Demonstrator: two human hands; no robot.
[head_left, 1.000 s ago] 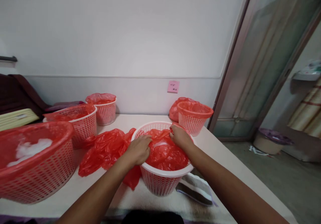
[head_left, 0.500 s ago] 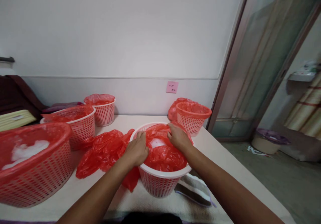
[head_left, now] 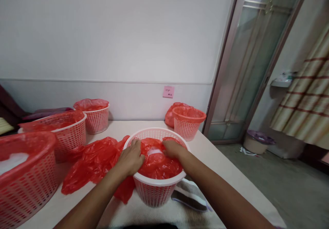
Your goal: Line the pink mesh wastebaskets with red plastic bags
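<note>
A white-rimmed plastic basket [head_left: 154, 191] with lattice sides stands in front of me. Inside it lies a crumpled red plastic bag [head_left: 161, 169], with something white showing through its middle. My left hand [head_left: 132, 157] is at the basket's left side, its fingers closed on the bag's edge just inside the rim. On the right, my right hand [head_left: 174, 150] reaches over the rim with curled fingers gripping the bag; some fingertips are hidden in the folds. Loose red plastic bags [head_left: 95, 160] lie left of the basket, partly against it.
Several bag-lined baskets stand left, including a large one [head_left: 31, 181] with white contents. An orange-rimmed basket [head_left: 189, 124] and a red bag [head_left: 171, 114] are at the back right. A striped cloth [head_left: 190, 194] lies on the white table [head_left: 226, 177]. A bin [head_left: 257, 143] stands on the floor.
Both hands have moved lower into the basket, taking the bag's edges inward and down. More of the basket's bare inner back wall shows. The view has turned right.
</note>
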